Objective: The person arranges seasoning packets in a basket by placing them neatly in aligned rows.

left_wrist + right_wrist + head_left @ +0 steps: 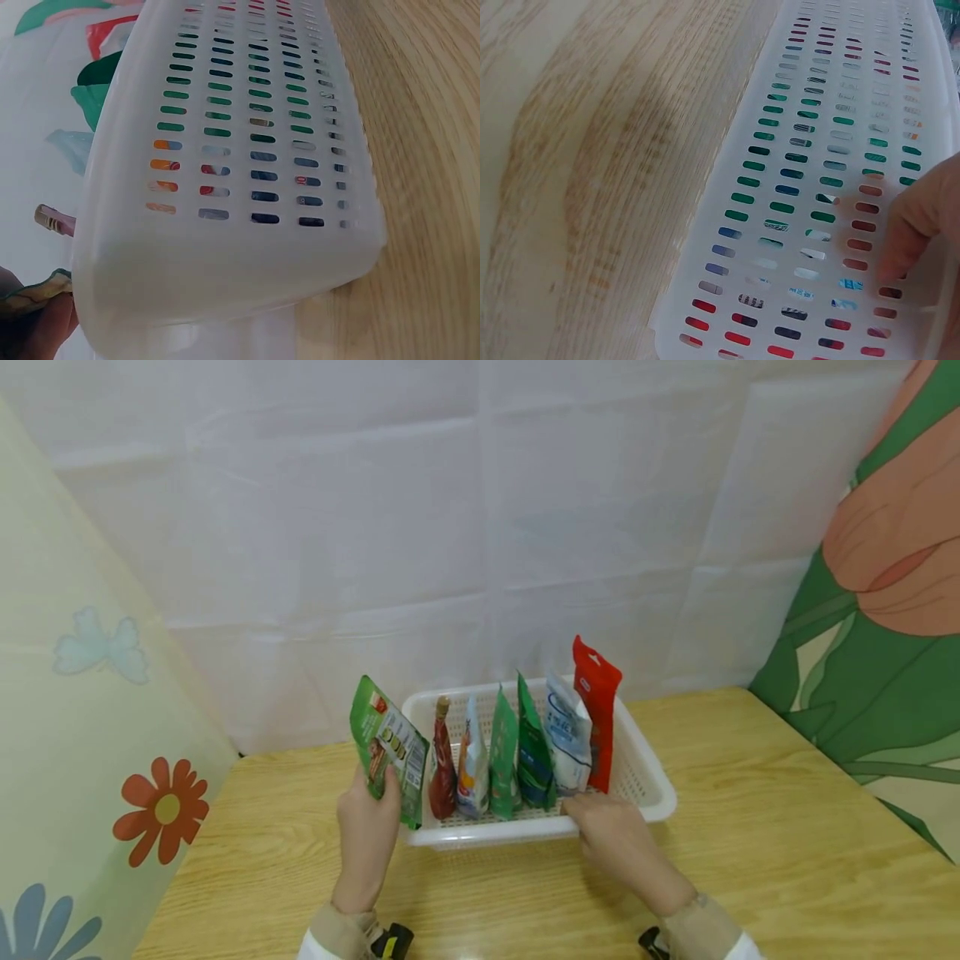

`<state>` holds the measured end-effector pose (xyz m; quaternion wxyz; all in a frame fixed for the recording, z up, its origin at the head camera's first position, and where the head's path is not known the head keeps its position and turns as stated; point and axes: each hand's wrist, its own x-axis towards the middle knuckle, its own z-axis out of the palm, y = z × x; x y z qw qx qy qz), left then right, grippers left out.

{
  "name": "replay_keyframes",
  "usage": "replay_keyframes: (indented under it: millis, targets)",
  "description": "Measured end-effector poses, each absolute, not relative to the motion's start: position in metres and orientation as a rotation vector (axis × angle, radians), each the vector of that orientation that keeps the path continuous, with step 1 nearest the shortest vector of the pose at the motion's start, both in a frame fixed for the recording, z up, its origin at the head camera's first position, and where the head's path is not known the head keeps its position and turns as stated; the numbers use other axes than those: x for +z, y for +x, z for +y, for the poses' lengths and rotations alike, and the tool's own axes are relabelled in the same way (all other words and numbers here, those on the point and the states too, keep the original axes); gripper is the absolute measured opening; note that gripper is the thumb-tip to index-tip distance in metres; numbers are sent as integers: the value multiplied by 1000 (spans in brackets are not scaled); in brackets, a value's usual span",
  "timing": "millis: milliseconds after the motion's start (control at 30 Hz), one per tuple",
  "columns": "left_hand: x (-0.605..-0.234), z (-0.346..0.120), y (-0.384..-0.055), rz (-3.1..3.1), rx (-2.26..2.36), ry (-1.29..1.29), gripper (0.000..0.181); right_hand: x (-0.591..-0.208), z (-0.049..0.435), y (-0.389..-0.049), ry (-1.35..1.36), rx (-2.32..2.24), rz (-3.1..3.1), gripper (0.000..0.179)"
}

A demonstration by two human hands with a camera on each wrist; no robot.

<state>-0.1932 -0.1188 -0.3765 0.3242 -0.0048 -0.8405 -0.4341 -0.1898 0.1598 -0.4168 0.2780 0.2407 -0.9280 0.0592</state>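
My left hand (pixel 367 827) pinches a green printed pouch (pixel 397 747), thumb on its front, tilted at the left end of a white plastic basket (pixel 495 835). At the basket's front rim, toward the right, my right hand (pixel 618 839) grips the wall; its thumb lies on the slotted outside in the right wrist view. Several items stand upright in a row inside: a dark red pouch (pixel 443 768), a white-and-orange pouch (pixel 472 768), two green pouches (pixel 504 760), a white-and-blue pouch (pixel 568 735) and a red packet (pixel 597 693). The basket wall hides their lower parts from the wrist cameras.
The basket rests on a wood-grain table (pixel 487 910), close to a white sheet (pixel 337 527) hung behind it. A flower-patterned panel (pixel 82 760) borders the left side, and a leafy printed panel (pixel 892 677) the right.
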Motion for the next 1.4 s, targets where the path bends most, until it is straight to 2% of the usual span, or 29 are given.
replay_keyframes:
  millis: [567, 900, 1400]
  targets:
    - [-376, -109, -207, -2307, -1206, 56, 30, -418, 159, -190, 641, 149, -2471, 30]
    - [-380, -103, -212, -2356, -1081, 31, 17, -418, 159, -190, 656, 157, -2468, 32]
    - [-384, -96, -215, -2438, -1069, 30, 21, -417, 159, -189, 649, 165, -2492, 33]
